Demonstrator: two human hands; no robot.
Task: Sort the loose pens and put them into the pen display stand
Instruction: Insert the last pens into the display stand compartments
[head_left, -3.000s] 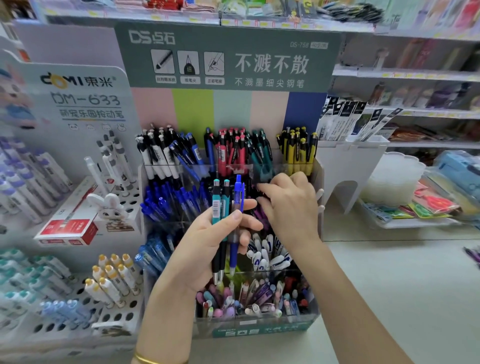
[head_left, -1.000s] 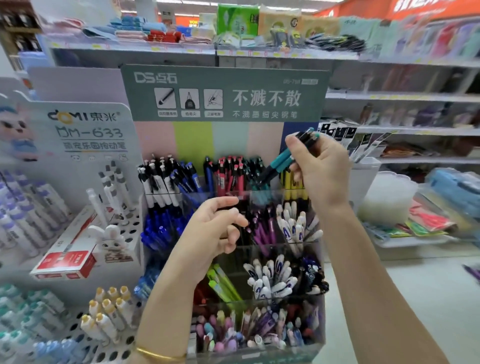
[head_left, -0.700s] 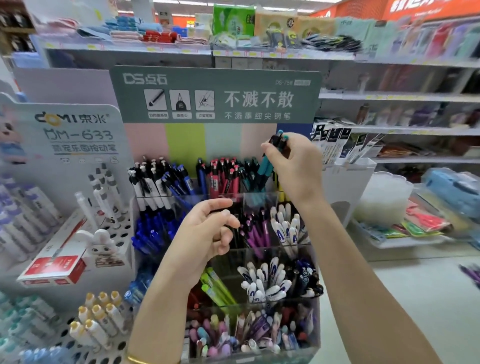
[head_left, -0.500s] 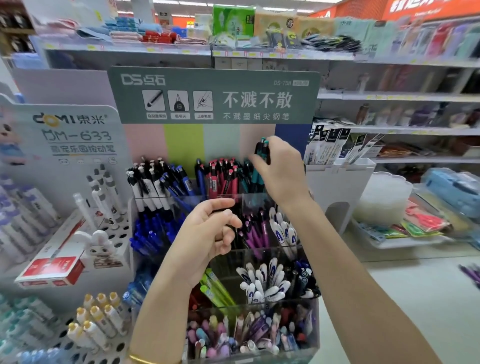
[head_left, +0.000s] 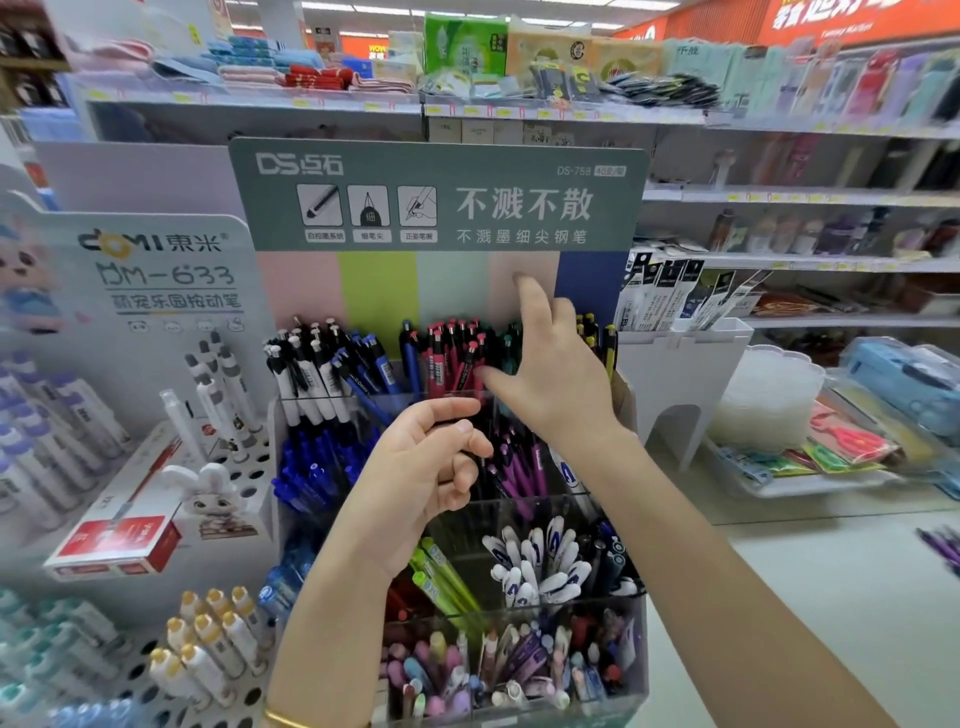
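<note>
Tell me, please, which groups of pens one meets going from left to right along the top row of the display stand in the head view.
white-and-black pens → blue pens → red pens → teal pens, partly behind the right hand → yellow-and-black pens

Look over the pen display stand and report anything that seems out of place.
In the top-left compartment of the stand, several blue pens lean slantwise among the black-and-white pens: mixed colours, so they look missorted.

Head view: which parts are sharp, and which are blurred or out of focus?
In the head view, the green sign reads sharp; the right hand shows motion smear; the shelves at the right edge look soft, their labels unreadable.
</note>
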